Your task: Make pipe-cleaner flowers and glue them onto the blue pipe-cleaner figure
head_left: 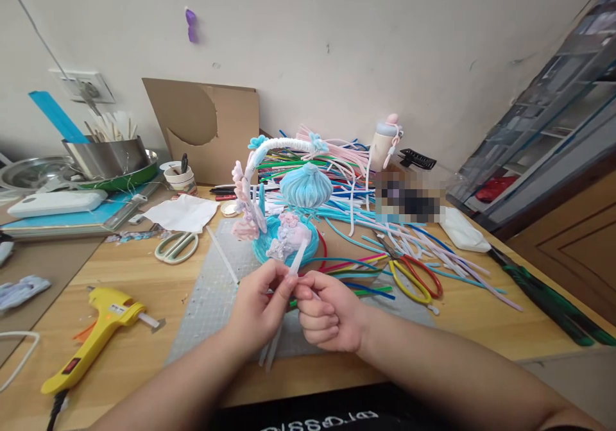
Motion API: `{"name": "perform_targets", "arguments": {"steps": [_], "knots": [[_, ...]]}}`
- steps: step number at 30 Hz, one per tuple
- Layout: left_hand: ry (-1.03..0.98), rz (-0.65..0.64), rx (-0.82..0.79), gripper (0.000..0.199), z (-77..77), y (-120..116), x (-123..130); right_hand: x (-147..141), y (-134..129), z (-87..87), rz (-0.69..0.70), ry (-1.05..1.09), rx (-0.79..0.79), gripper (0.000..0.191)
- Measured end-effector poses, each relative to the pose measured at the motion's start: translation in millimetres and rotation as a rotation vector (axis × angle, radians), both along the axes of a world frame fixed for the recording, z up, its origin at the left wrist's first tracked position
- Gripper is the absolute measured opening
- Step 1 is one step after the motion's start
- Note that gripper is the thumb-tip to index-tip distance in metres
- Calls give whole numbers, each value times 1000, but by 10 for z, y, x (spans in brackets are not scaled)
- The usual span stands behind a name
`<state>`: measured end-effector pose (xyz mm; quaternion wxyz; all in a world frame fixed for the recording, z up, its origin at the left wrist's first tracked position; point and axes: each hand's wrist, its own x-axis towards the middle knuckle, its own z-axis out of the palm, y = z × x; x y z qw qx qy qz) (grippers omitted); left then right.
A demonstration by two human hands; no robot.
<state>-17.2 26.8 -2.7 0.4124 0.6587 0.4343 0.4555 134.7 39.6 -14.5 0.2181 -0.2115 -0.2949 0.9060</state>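
My left hand (pixel 262 306) and my right hand (pixel 330 312) meet over the grey cutting mat (pixel 197 315), both closed on translucent white glue sticks (pixel 299 258). One end points up between my fingertips, and two ends hang below my left hand. Just behind stands a fuzzy pipe-cleaner lamp: a round blue base (pixel 260 245), a white arched stem (pixel 282 143) with pink and blue flowers, and a hanging blue pleated shade (pixel 307 187). Another glue stick (pixel 221 254) lies on the mat to the left.
A yellow glue gun (pixel 99 328) lies at left, near green-handled scissors (pixel 177 248). To the right are pliers with yellow and red handles (pixel 416 280). Many pipe cleaners (pixel 346 210) pile up behind the lamp. A cardboard sheet (pixel 235 136) and a bottle (pixel 384 145) stand by the wall.
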Motion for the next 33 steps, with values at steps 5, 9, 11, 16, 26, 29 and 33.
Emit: {"name": "perform_targets", "arguments": {"steps": [5, 9, 11, 16, 26, 29, 33], "knots": [[-260, -33, -246, 28, 60, 36, -2, 130, -70, 30, -331, -352, 616, 41], [-394, -66, -358, 31, 48, 83, -9, 156, -120, 76, -741, -742, 1434, 18], [-426, -90, -381, 30, 25, 91, -12, 147, -109, 92, -745, -824, 1708, 18], [-385, -110, -392, 33, 11, 55, 24, 110, -86, 75, -641, -886, 1887, 19], [-373, -69, -341, 34, -13, 58, 52, 35, -43, -63, -292, -278, 515, 28], [-440, -98, -439, 32, -12, 96, 20, 74, -69, -68, -618, -412, 905, 19], [-495, -128, -489, 30, -17, 105, 13, 138, -94, -8, -959, -762, 1739, 35]]}}
